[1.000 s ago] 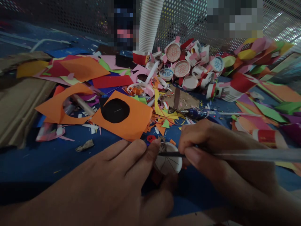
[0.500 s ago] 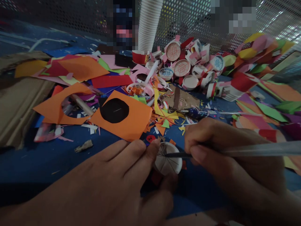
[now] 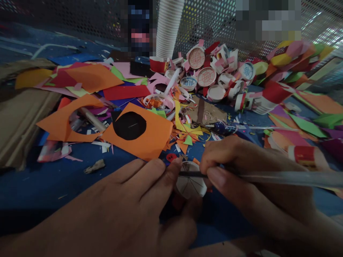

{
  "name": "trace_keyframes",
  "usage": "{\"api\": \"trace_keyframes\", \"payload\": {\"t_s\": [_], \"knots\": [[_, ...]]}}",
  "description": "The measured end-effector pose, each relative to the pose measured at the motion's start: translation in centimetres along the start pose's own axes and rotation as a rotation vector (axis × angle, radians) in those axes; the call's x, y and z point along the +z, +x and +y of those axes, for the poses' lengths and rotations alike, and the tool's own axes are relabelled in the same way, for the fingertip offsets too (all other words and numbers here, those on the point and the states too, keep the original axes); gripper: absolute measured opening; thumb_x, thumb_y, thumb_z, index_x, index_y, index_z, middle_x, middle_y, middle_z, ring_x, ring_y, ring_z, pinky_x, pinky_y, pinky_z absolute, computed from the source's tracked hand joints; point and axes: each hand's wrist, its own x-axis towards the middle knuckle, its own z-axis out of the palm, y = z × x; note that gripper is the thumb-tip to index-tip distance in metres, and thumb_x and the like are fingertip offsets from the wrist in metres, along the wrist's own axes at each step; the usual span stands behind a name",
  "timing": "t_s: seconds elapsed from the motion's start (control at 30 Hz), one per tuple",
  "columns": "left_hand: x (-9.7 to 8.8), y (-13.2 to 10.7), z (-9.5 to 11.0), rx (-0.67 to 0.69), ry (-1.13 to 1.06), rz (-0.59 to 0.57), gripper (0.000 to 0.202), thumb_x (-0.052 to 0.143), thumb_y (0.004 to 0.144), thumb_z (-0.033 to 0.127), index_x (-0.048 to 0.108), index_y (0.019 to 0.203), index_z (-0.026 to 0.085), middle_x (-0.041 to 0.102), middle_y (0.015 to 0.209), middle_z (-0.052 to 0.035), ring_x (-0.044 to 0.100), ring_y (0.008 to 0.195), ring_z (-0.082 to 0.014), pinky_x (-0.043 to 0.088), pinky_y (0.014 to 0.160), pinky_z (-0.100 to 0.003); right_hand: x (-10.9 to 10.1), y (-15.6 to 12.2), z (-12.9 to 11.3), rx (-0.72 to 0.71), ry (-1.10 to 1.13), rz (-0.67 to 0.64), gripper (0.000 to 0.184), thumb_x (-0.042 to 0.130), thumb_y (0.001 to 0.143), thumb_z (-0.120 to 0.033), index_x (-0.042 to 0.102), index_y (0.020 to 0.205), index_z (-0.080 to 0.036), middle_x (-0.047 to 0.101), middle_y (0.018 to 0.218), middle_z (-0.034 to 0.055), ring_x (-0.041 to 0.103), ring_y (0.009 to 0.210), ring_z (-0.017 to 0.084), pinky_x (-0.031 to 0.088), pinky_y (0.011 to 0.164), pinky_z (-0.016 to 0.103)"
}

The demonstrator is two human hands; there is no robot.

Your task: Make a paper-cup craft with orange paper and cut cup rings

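Observation:
Between my hands lies a small white paper cup base with dark lines fanning out from a point on its round face. My left hand grips it from the left, index finger at its upper rim and thumb at its lower rim. In my right hand a pen with a translucent barrel is pinched, lying nearly level. Its dark front end reaches over the white face toward my left index finger; the very tip is hard to make out. A small red disc sits just above my left fingertip.
Orange paper with a black circle lies beyond my left hand. Behind are heaped cut cups, a tall cup stack and coloured paper. Cardboard borders the left. A blue-grip pen lies past my right hand.
My right hand has shifted left, carrying the pen's front end farther across the white face. My left hand keeps its hold. The camera view has moved very slightly.

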Motion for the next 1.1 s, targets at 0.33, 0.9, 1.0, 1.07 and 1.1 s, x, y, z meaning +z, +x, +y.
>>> {"api": "trace_keyframes", "payload": {"t_s": [0.33,0.9,1.0,1.07,1.1], "knots": [[0.1,0.3,0.1,-0.008,0.036,0.028,0.041,0.054,0.104,0.045,0.064,0.140,0.029,0.063,0.129,-0.0067,0.054,0.123,-0.0289,0.040,0.119,-0.045,0.1,0.2,0.1,-0.023,0.001,-0.011,0.016,0.053,0.092,-0.009,0.058,0.087,-0.023,0.067,0.076,-0.0041,0.061,0.062,0.007,0.047,0.057,0.020],[-1.4,1.3,-1.1,0.067,-0.004,-0.010,0.036,0.049,0.106,0.041,0.067,0.133,0.024,0.070,0.128,-0.0093,0.058,0.117,-0.0298,0.044,0.105,-0.043,-0.4,0.2,-0.3,0.046,-0.056,-0.007,0.018,0.052,0.086,-0.008,0.059,0.084,-0.024,0.064,0.067,-0.0039,0.056,0.052,0.010,0.048,0.053,0.026],[-1.3,1.3,-1.1,0.056,-0.006,-0.020,0.037,0.052,0.105,0.046,0.066,0.134,0.028,0.071,0.130,-0.0072,0.058,0.119,-0.0312,0.045,0.103,-0.043,-0.5,0.0,-0.2,0.045,-0.059,-0.009,0.017,0.054,0.086,-0.009,0.059,0.082,-0.024,0.064,0.066,-0.0044,0.055,0.051,0.010,0.048,0.053,0.026],[-1.3,1.3,-1.1,0.063,0.006,-0.034,0.037,0.053,0.105,0.046,0.066,0.134,0.028,0.072,0.128,-0.0075,0.059,0.117,-0.0318,0.046,0.100,-0.044,-0.5,0.1,-0.3,0.046,-0.052,0.008,0.016,0.055,0.086,-0.009,0.057,0.081,-0.024,0.064,0.067,-0.0044,0.057,0.052,0.010,0.047,0.054,0.026],[-1.4,1.3,-1.1,0.068,0.014,-0.032,0.037,0.051,0.106,0.045,0.066,0.135,0.027,0.072,0.127,-0.0084,0.059,0.116,-0.0322,0.047,0.098,-0.044,-0.4,0.1,-0.3,0.047,-0.047,0.014,0.016,0.054,0.087,-0.009,0.057,0.081,-0.024,0.065,0.068,-0.0042,0.058,0.053,0.010,0.047,0.054,0.026]]}}
